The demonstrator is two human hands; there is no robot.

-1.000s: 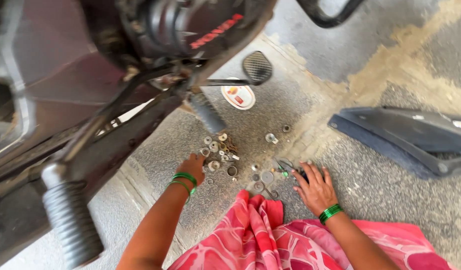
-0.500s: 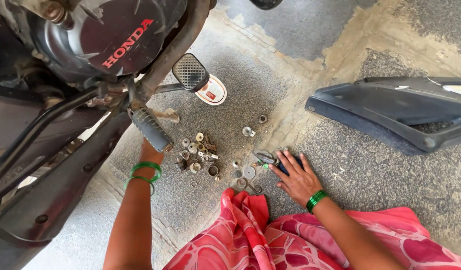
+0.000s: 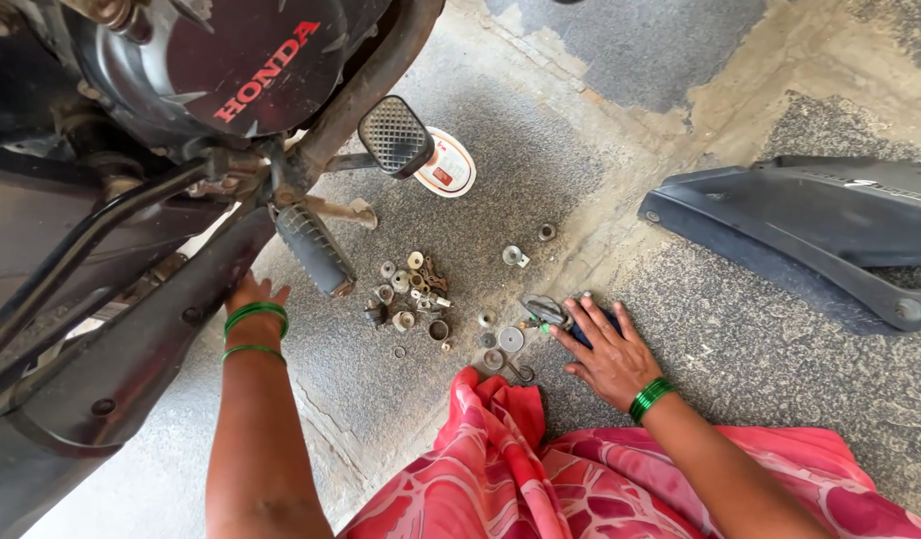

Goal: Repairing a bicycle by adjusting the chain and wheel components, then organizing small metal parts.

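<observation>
A motorcycle fills the upper left, with its dark engine cover (image 3: 231, 70), a rubber footpeg (image 3: 313, 250) and a black exhaust pipe (image 3: 131, 369). My left hand (image 3: 253, 294), green bangles at the wrist, reaches under the exhaust pipe beside the footpeg; its fingers are hidden. My right hand (image 3: 608, 349) rests flat on the ground, fingers spread over a dark-handled tool (image 3: 580, 324) next to a grey metal piece (image 3: 543, 309). A scatter of bolts, nuts and washers (image 3: 410, 294) lies on the ground between my hands.
A round white and red tin lid (image 3: 448, 165) lies beyond the brake pedal (image 3: 395, 135). A dark grey plastic body panel (image 3: 810, 225) lies on the ground at right. My pink patterned cloth (image 3: 540, 469) covers the near ground.
The view has shifted so the motorcycle sits further left. My left hand moved from the pile of small parts up to the underside of the motorcycle by the footpeg. My right hand stays on the ground.
</observation>
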